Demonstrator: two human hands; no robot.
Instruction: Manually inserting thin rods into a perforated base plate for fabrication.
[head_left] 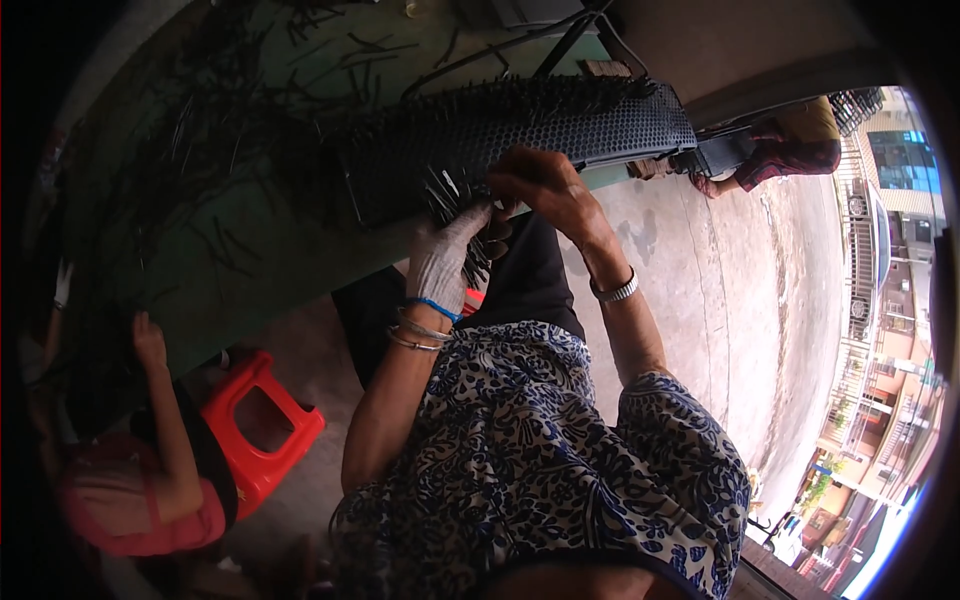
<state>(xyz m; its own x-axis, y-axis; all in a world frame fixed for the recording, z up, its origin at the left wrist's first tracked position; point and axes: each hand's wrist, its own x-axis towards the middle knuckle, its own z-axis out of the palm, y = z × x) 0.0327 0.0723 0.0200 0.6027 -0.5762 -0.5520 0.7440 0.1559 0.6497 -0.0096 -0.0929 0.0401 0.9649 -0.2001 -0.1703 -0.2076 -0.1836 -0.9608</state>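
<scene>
My left hand [442, 255], in a pale knitted glove, is closed around a bundle of thin dark strips [476, 264]. Ends of the strips stick out above and below the fist, and a few catch the light. Bare and bent at the wrist, my right hand [552, 190] has its fingers pinched together close beside the bundle. Whatever lies between those fingertips is too small to make out. Just beyond both hands lies a long black panel with a grid of holes [620, 128]. Many dark strips [540, 97] stand along its far side.
Loose dark strips [225, 245] are scattered over the green table [290, 235], heaped toward its far left. At lower left, a person in a pink top [165, 510] works near a red plastic stool [285, 408]. Another person [790, 150] is at the far right.
</scene>
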